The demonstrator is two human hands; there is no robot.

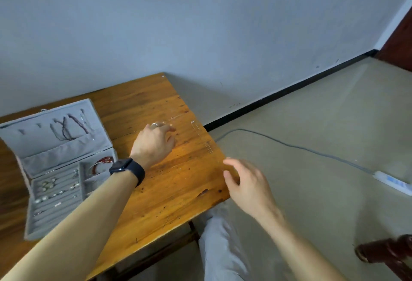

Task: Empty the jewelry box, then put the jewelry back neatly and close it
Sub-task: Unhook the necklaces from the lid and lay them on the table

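1. Your left forearm enters from the lower left corner and crosses over the right end of the jewelry box [31,140], with a dark watch [127,170] on the wrist.
2. That grey box sits open at the left of the wooden table [169,191], its lid tilted back. Beaded necklaces [66,128] hang inside the lid. Small earrings [50,186] sit in the ribbed rows, and a red bracelet [103,162] lies in the right-hand compartment.
3. Your left hand [153,144] is at mid-frame, palm down and knuckles up, with a ring [155,124] on one finger. Its fingers curl down toward the tabletop, but they are blurred, so you cannot tell whether they pinch anything.
4. Right of it, a thin chain [204,139] lies stretched along the table's right edge.
5. Your right hand [247,182] hovers at that edge near the chain's lower end. Its fingers are loosely bent and spread and grip nothing visible.
6. On the floor at the right, a grey cable [289,145] runs to a white power strip [392,183].
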